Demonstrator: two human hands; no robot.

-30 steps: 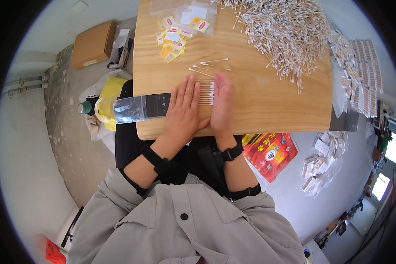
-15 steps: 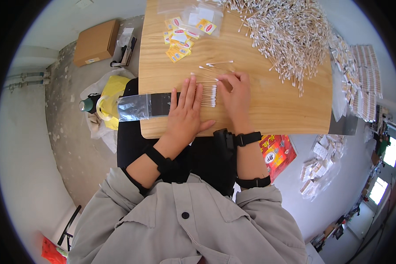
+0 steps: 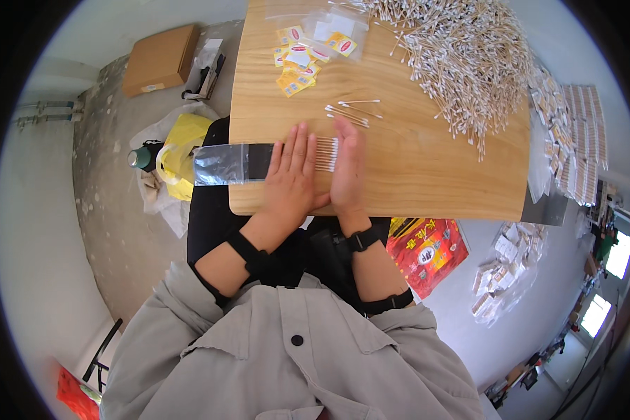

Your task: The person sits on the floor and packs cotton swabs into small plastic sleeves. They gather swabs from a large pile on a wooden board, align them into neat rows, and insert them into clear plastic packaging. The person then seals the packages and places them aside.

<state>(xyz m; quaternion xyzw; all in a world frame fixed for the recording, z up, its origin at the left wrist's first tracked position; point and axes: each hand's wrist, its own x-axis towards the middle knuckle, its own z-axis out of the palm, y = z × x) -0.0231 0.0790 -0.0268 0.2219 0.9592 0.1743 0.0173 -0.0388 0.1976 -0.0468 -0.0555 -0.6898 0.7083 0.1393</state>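
**A row of cotton swabs lies between two flat hands**

From where I stand, the row is just right of the left hand and just left of the right hand. Each stick runs side to side, from one hand toward the other. The white tips I can see are by the right palm. The left hand lies flat with straight fingers over the other ends, so I can't see those. It is the nearer hand. The right hand stands on its edge like a little wall, fingers straight, gripping nothing. I can't tell if it touches the tips.

A few loose swabs lie just past the row, near the right fingertips, and could get in the way. A clear bag and a dark strip sit left of the left hand. Farther off on the table are yellow cards and a big heap of swabs.
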